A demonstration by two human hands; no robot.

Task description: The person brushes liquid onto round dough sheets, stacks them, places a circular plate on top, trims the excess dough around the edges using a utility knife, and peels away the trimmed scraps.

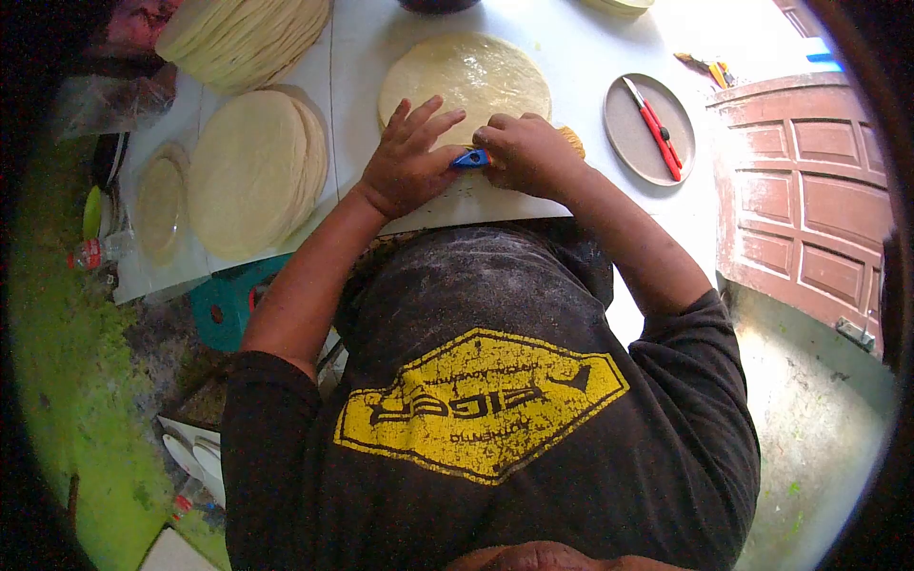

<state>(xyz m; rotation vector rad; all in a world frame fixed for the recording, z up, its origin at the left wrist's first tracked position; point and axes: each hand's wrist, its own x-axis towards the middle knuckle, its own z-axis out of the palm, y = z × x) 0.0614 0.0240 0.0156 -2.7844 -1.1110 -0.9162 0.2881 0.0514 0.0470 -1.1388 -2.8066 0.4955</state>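
A round, flat dough sheet with a shiny top lies on the white table, just beyond both hands. My left hand rests at its near left edge, fingers spread, the thumb beside a small blue object. My right hand has its fingers curled at the near right edge, closed around the right end of that blue object. What the blue object is cannot be made out. Something yellow and ridged shows partly behind my right hand.
Stacks of round dough sheets stand at the left. A round grey plate with a red-handled knife lies at the right. An orange and black tool is near the far right edge. A dark round object shows at the top.
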